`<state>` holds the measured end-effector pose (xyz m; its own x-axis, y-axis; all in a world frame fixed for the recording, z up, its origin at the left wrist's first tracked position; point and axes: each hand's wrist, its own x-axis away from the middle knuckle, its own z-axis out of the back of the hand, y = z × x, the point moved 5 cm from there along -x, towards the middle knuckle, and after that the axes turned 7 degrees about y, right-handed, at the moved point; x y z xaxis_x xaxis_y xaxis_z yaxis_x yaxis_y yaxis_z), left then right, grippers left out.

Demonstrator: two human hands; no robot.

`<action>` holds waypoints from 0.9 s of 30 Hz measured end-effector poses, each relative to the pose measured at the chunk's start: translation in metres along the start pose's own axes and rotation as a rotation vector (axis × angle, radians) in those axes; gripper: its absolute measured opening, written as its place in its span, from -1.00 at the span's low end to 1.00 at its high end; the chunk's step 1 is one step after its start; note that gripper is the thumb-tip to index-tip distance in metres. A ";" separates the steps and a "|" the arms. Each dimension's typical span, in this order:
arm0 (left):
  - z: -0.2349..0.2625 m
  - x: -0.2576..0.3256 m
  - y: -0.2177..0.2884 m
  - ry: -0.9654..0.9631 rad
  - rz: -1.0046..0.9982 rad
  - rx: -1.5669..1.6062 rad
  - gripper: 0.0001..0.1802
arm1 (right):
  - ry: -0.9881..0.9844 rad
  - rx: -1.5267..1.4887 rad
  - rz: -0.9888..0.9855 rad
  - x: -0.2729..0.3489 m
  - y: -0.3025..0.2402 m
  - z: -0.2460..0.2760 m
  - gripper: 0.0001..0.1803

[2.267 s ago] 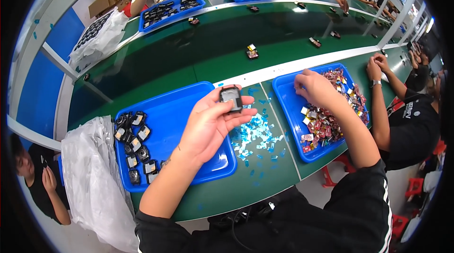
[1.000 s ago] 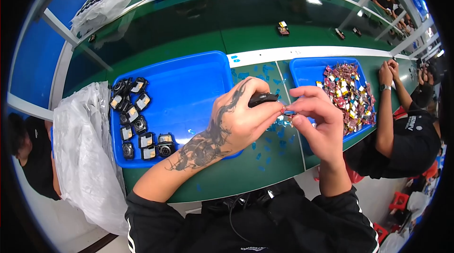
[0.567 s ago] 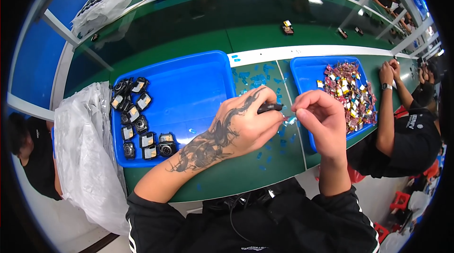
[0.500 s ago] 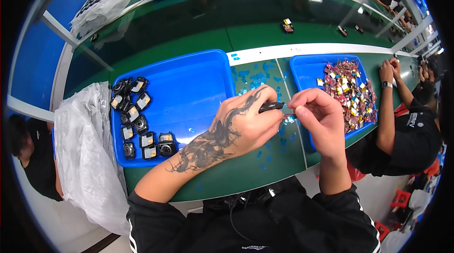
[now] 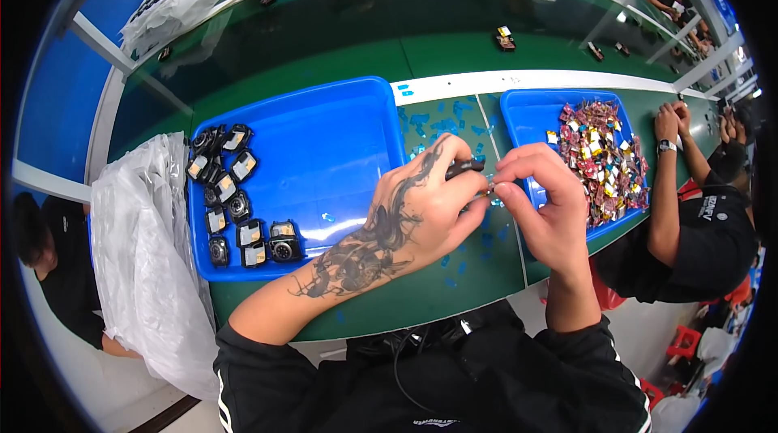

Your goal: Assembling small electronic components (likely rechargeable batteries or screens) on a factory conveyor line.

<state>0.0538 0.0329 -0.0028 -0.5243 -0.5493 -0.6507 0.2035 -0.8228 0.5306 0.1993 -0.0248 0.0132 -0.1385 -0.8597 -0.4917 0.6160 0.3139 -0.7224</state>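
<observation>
My left hand [image 5: 429, 210], its forearm tattooed, is closed over the table between two blue trays. A small black casing [image 5: 466, 167] sticks out between its thumb and fingers; most of it is hidden. Right beside it, my right hand [image 5: 545, 210] pinches thumb and forefinger together at the casing's right end. What those fingertips grip is too small to make out. The left blue tray [image 5: 324, 133] holds several black watch bodies [image 5: 253, 243] along its left side. In the right blue tray [image 5: 519, 121] lies a heap of small reddish electronic parts [image 5: 600, 162] with white and yellow pieces.
Blue film scraps [image 5: 442, 125] litter the green table [image 5: 381, 303]. Clear plastic sheeting [image 5: 142, 263] hangs at the left. Beyond a white rail [image 5: 470, 85], a green conveyor [image 5: 324, 52] carries small assemblies [image 5: 506, 40]. A co-worker [image 5: 689, 222] sits at right, hands over the table.
My hands stay together, with the left fingers and black casing shifted slightly upward. Assemblies on the conveyor have moved a little to the right. Another person's hand now reaches in at the far left.
</observation>
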 end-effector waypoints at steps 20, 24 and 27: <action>0.000 -0.001 -0.009 -0.089 0.425 0.449 -0.86 | 0.002 -0.359 -0.277 0.002 0.016 -0.004 -0.83; -0.002 0.003 -0.016 -0.115 0.557 0.483 -0.85 | 0.121 0.147 0.145 -0.001 -0.014 -0.004 -0.79; -0.004 0.005 -0.024 -0.085 0.579 0.630 -0.83 | 0.036 0.152 0.174 0.009 -0.033 -0.001 -0.77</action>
<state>0.0500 0.0497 -0.0213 -0.5448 -0.8241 -0.1552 -0.0259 -0.1685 0.9854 0.1770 -0.0427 0.0319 -0.0458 -0.7822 -0.6214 0.7421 0.3898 -0.5453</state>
